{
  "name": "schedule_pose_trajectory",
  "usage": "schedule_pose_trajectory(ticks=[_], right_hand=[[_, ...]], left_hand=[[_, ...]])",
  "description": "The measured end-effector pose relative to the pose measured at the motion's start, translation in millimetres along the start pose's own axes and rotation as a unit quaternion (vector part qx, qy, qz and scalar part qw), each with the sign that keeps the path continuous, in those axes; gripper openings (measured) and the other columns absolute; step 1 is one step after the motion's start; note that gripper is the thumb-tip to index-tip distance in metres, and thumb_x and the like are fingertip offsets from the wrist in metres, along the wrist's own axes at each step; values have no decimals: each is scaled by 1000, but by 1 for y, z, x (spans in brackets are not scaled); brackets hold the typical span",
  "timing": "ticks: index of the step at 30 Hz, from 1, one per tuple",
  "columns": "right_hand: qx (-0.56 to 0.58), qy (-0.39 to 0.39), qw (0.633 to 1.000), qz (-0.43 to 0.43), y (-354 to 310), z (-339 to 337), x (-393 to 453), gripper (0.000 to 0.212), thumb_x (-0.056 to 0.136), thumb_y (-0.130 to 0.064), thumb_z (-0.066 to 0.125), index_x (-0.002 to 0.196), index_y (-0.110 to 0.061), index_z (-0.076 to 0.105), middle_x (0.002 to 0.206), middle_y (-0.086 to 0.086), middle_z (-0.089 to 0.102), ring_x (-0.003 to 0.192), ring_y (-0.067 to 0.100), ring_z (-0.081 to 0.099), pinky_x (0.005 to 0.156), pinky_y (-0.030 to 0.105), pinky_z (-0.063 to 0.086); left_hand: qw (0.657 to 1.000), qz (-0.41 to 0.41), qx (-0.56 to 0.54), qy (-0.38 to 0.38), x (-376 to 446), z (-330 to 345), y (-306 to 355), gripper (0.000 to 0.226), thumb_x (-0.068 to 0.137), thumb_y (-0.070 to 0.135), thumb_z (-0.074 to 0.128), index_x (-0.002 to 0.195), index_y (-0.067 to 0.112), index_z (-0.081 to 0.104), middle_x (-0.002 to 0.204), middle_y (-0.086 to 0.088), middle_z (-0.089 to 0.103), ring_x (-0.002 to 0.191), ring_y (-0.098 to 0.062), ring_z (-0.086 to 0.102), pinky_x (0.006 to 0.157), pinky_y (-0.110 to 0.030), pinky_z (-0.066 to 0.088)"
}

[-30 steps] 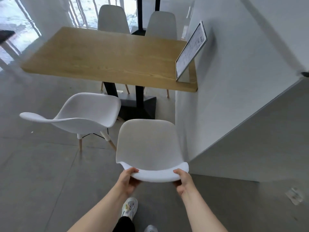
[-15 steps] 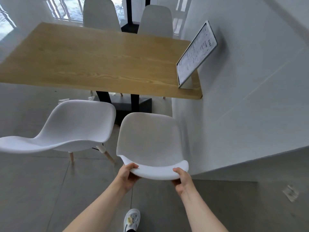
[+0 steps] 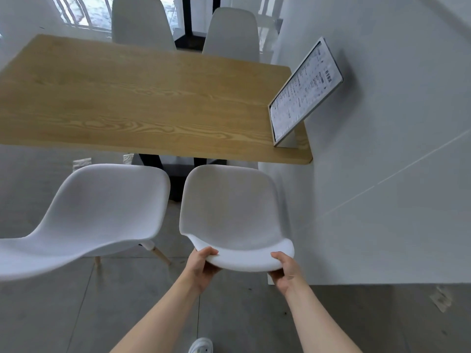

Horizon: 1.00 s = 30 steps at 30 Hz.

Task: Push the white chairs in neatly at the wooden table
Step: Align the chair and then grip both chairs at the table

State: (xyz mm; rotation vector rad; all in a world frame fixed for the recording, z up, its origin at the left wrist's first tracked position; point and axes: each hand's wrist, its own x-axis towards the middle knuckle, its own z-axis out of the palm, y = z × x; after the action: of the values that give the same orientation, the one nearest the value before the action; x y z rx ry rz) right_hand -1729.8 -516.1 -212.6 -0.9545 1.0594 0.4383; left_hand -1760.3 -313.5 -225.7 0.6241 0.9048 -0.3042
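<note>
A white chair (image 3: 229,210) stands in front of me by the wall, its seat's front edge just under the near edge of the wooden table (image 3: 142,103). My left hand (image 3: 202,267) grips the left end of its backrest top and my right hand (image 3: 286,272) grips the right end. A second white chair (image 3: 102,212) stands to its left, turned at an angle with its back pointing to the left. Two more white chairs (image 3: 141,21) (image 3: 232,34) sit pushed in on the table's far side.
A framed menu board (image 3: 304,93) leans against the white wall (image 3: 382,149) on the table's right end. The table's black base (image 3: 178,171) stands beneath it. Grey floor tiles lie around me, and my shoe (image 3: 201,346) shows at the bottom.
The chair in my hands has slid forward toward the table, its seat now reaching the table's edge. I have stepped closer, so table and both near chairs look larger.
</note>
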Motion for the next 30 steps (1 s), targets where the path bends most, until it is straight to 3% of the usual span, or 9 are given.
schedule_pose_trajectory(ticks=[3, 11, 13, 16, 20, 25, 28, 30], right_hand=[[-29, 2, 1000, -10, -16, 2, 5, 31, 83, 6, 52, 113, 0, 47, 91, 16, 58, 81, 31, 57, 47, 32, 56], [-37, 8, 999, 18, -9, -4, 0, 33, 83, 7, 50, 116, 0, 50, 92, 17, 61, 81, 31, 59, 46, 30, 57], [-36, 6, 999, 21, -9, -4, -4, 28, 84, 8, 49, 111, 0, 51, 88, 16, 60, 78, 30, 58, 45, 28, 55], [-43, 7, 999, 27, -12, -5, -7, 24, 85, 8, 49, 107, -1, 48, 86, 16, 57, 77, 30, 56, 55, 34, 55], [-57, 6, 998, 39, -10, -7, -12, 10, 85, 7, 48, 89, -1, 52, 83, 15, 57, 73, 29, 55, 38, 28, 53], [-56, 9, 998, 38, -11, -6, -12, 11, 85, 6, 49, 82, -4, 51, 80, 14, 57, 71, 29, 56, 37, 30, 51], [-46, 11, 998, 40, -7, -9, -14, 8, 85, 4, 51, 90, -2, 52, 81, 14, 57, 71, 29, 56, 35, 29, 51], [-26, 12, 999, 41, -2, -10, -15, 17, 86, 1, 53, 102, -4, 52, 82, 14, 58, 72, 28, 56, 36, 28, 51]], left_hand=[[1000, 1, -13, -5, 2, 12, -4, 49, 75, -12, 44, 121, 6, 50, 104, -16, 59, 88, -32, 57, 55, -33, 55], [999, -16, 10, 37, -4, 10, -5, 46, 78, -14, 40, 118, 6, 52, 98, -13, 61, 85, -31, 57, 52, -32, 54], [999, -9, 3, 41, -5, 9, -8, 48, 78, -15, 38, 119, 7, 51, 99, -12, 61, 85, -31, 57, 52, -32, 54], [999, -2, -3, 45, -8, 11, -10, 49, 78, -14, 38, 121, 8, 50, 101, -13, 60, 87, -31, 56, 62, -36, 52], [999, -3, 0, 51, -16, 5, -16, 49, 77, -14, 39, 120, 7, 51, 101, -14, 60, 86, -32, 56, 59, -33, 53], [998, -7, 17, 55, -18, 9, -12, 42, 80, -13, 39, 116, 4, 51, 98, -15, 60, 84, -32, 57, 68, -38, 52], [997, -23, 26, 68, -24, 9, -11, 40, 82, -12, 39, 118, 2, 49, 98, -15, 60, 84, -32, 57, 69, -40, 52], [996, -25, 31, 79, -26, 8, -11, 41, 83, -12, 39, 120, 2, 48, 99, -16, 60, 85, -32, 57, 70, -42, 52]])
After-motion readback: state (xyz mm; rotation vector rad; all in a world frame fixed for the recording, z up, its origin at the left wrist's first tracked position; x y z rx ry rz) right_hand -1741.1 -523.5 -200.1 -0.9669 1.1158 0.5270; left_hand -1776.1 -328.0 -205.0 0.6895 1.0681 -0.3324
